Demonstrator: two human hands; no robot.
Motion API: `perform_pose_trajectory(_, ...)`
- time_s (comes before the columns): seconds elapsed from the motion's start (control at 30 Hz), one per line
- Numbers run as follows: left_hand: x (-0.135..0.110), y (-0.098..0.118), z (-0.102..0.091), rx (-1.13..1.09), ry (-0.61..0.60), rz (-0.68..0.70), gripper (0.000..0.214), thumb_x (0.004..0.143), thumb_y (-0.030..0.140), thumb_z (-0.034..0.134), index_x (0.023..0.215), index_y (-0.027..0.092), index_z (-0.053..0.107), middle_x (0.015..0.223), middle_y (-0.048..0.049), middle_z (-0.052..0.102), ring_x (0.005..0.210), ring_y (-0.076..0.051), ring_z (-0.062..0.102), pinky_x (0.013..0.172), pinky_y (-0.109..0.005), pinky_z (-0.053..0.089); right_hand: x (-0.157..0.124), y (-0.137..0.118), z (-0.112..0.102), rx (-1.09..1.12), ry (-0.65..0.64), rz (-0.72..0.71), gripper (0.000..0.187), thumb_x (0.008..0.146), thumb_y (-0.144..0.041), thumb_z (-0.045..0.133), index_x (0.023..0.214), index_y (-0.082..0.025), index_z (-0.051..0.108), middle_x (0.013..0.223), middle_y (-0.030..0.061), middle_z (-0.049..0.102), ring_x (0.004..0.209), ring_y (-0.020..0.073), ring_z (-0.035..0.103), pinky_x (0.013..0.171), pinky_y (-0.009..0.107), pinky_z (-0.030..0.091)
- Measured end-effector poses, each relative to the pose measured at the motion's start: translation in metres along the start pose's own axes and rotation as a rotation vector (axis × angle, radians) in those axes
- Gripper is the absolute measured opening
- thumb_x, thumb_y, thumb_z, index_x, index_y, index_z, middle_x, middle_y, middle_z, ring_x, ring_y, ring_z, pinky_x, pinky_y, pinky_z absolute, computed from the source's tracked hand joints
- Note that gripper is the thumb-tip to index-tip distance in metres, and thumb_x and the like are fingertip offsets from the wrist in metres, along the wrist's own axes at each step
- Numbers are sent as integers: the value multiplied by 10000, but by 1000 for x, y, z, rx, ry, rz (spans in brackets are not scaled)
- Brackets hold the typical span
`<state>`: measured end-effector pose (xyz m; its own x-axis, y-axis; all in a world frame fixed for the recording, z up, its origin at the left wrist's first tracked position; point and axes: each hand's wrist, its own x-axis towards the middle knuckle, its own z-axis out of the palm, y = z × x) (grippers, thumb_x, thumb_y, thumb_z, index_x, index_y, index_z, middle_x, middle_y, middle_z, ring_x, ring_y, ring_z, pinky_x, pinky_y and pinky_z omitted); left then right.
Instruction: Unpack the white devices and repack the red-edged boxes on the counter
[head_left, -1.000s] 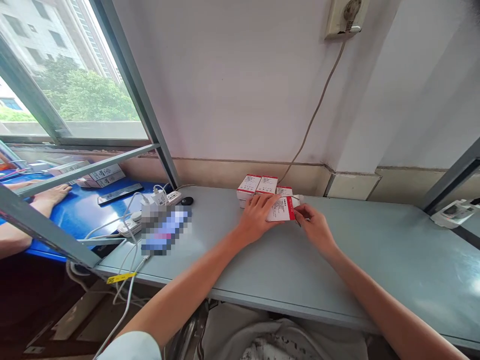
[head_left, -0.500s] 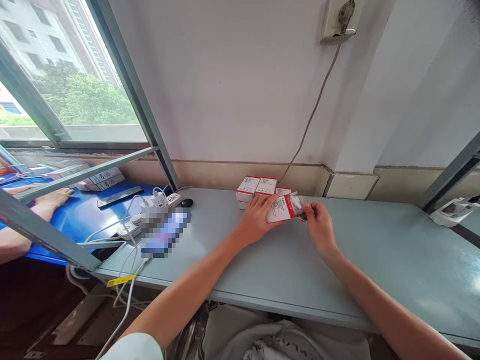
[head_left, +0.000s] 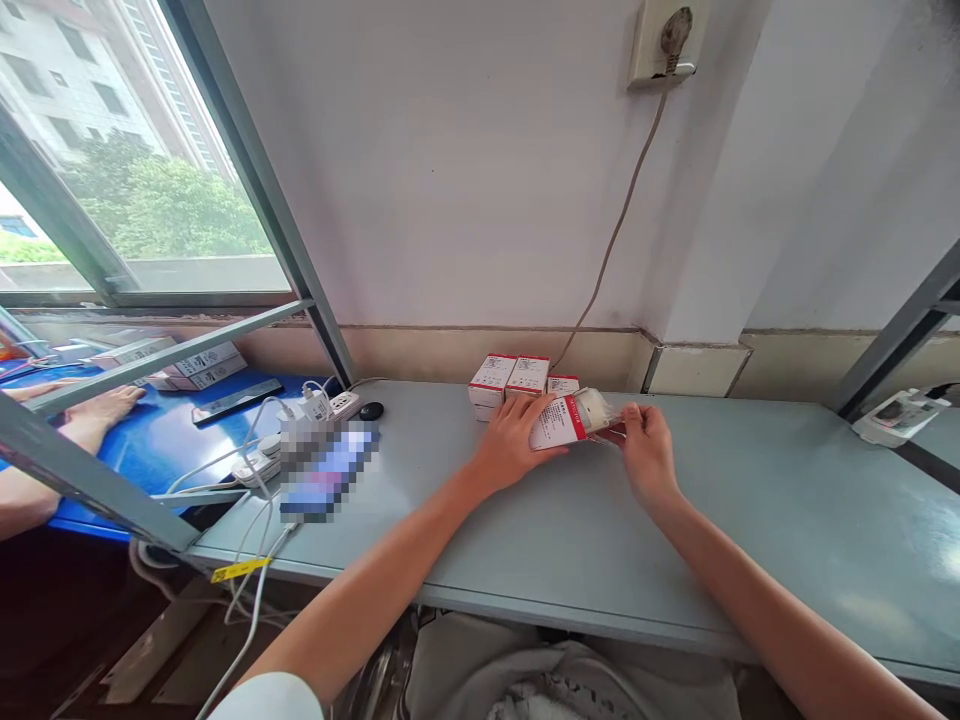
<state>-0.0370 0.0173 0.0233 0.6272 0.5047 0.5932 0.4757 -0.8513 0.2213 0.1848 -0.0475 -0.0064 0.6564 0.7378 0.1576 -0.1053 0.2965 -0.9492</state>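
The left hand (head_left: 514,440) lies open and flat on a white box with a red stripe (head_left: 556,423), so its grip holds nothing tight. The box sits on the counter (head_left: 757,530). The right hand (head_left: 649,450) has a small, shut grip, with its fingers (head_left: 632,415) pinching a clear packet (head_left: 596,410) that pokes out of the box's end. Three small white boxes (head_left: 527,374) stand just behind the striped box, near the wall. Left of the striped box lie a blurred phone (head_left: 328,470) and a power strip (head_left: 255,465) with white cables. Farther left, past a metal window bar (head_left: 165,345), another person's hand (head_left: 105,405) rests on a blue table (head_left: 165,450). The counter runs a long way right of the striped box.
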Motion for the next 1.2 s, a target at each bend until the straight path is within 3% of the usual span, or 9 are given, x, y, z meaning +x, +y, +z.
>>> perform_pose_trajectory(0.23, -1, -1, 1, 1, -21, 29, 870, 903, 606, 849, 1627, 308, 469, 1410, -117, 654, 1286, -345, 630, 1136, -530, 515, -2, -1, -1, -74, -3, 27, 559, 898, -806, 653, 974, -256, 589, 950, 40, 706, 842, 236, 714, 708, 406, 666)
perform_pose_trajectory(0.4, -2, -1, -1, 20, -27, 40, 878, 916, 649, 813, 1646, 324, 449, 1439, -124, 648, 1309, -356, 624, 1121, -540, 522, -10, -13, 3, -143, -174, 40, 668, 845, -858, 691, 1061, -227, 682, 927, 65, 753, 831, 255, 708, 702, 386, 617)
perform_pose_trajectory(0.6, -2, -1, -3, 34, -26, 55, 891, 939, 689, 762, 1674, 322, 415, 1455, -129, 646, 1302, -362, 630, 1129, -544, 512, -16, -25, 6, -310, -327, -16, 668, 825, -856, 703, 910, -193, 713, 750, 47, 693, 649, 186, 566, 586, 323, 470)
perform_pose_trajectory(0.8, -2, 3, -6, 20, -1, 66, 883, 936, 675, 776, 1663, 315, 427, 1445, -125, 657, 1310, -353, 631, 1131, -537, 510, -21, -27, 8, -289, -265, -23, 605, 828, -802, 722, 878, -200, 673, 662, -2, 611, 576, 151, 478, 530, 295, 388)
perform_pose_trajectory(0.97, 1, 7, -12, 38, 7, 52, 861, 922, 650, 805, 1633, 300, 470, 1389, -128, 678, 1290, -358, 642, 1116, -533, 513, -22, -30, 8, -226, -160, -32, 588, 828, -783, 727, 870, -198, 686, 686, 9, 658, 565, 158, 536, 519, 300, 439)
perform_pose_trajectory(1.2, 4, 2, -21, 90, -25, 25, 797, 958, 622, 770, 1613, 289, 461, 1492, -131, 646, 1359, -376, 609, 1168, -561, 470, -16, -25, 3, -97, -45, -66, 613, 829, -783, 764, 951, -187, 685, 799, 29, 717, 568, 153, 607, 511, 308, 521)
